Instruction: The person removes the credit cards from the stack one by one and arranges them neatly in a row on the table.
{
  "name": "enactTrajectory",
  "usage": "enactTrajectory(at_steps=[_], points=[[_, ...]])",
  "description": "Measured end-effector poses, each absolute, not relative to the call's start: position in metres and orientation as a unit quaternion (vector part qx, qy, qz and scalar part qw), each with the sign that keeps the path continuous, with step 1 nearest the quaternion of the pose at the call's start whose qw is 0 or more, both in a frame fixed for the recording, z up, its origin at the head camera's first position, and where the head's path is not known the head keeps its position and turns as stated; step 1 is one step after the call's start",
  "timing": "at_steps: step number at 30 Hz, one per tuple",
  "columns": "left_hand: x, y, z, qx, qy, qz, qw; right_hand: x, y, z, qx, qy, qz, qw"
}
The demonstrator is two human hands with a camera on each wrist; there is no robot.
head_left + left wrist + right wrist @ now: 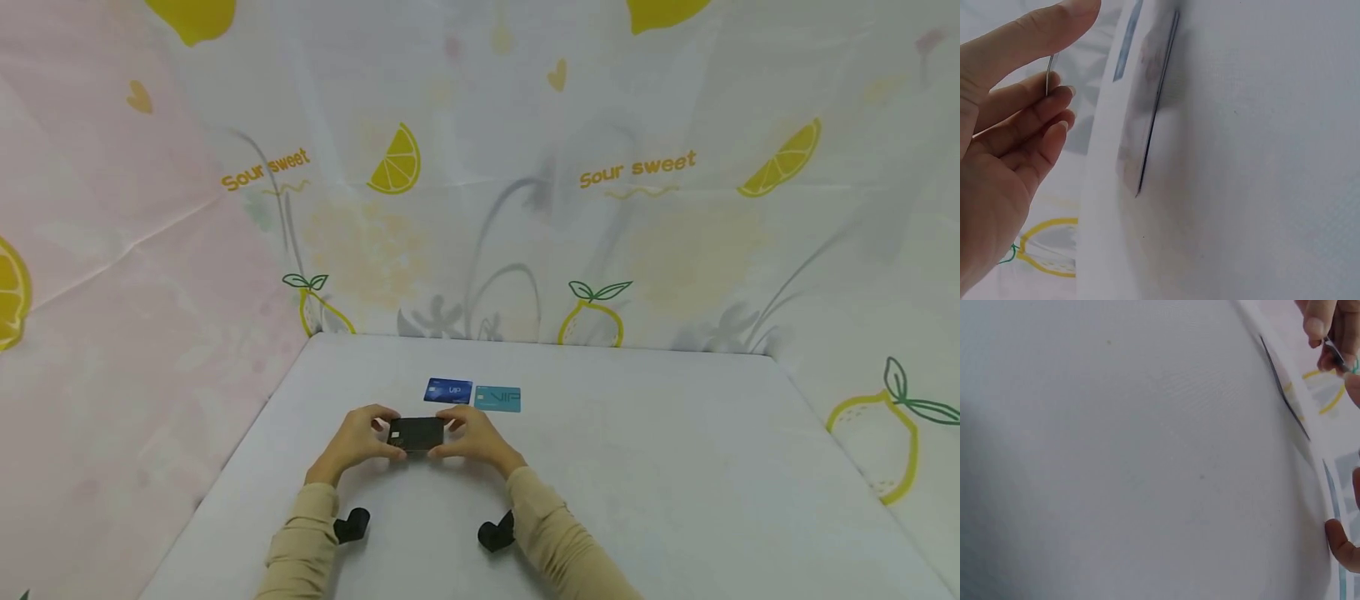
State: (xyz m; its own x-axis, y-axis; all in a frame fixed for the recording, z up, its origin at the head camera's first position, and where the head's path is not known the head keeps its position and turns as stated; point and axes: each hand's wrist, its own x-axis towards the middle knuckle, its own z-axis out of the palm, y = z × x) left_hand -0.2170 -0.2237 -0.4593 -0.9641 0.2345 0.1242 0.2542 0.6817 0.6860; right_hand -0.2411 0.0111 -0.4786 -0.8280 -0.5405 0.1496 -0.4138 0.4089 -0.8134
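Both hands hold a black chip card (417, 434), its gold chip at the left end. My left hand (360, 437) pinches the left end between thumb and fingers, and my right hand (476, 436) has thumb and forefinger at the right corners. In the left wrist view, the left hand (1016, 94) grips a card seen as a thin edge. A second dark card (1157, 103) shows edge-on below, close over the white table. The right wrist view catches this lower dark card (1283, 390) too, with only fingertips of the right hand (1343, 549) in frame.
Beyond the hands, a blue VIP card (448, 391) and a teal VIP card (497, 398) lie side by side on the white table (660, 483). Black wrist mounts (352, 525) hang under the forearms. A lemon-print cloth (480, 125) stands behind the table.
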Motion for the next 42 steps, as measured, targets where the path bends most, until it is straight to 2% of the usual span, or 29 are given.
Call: enactTrajectory(at_steps=[10, 42], points=[[-0.216, -0.218, -0.452, -0.168, -0.913, -0.371, 0.023, -0.236, 0.023, -0.472, -0.294, 0.835, -0.461, 0.063], [-0.217, -0.189, -0.461, -0.165, -0.89, -0.424, 0.03, -0.237, 0.057, -0.465, -0.309, 0.833, -0.454, 0.061]])
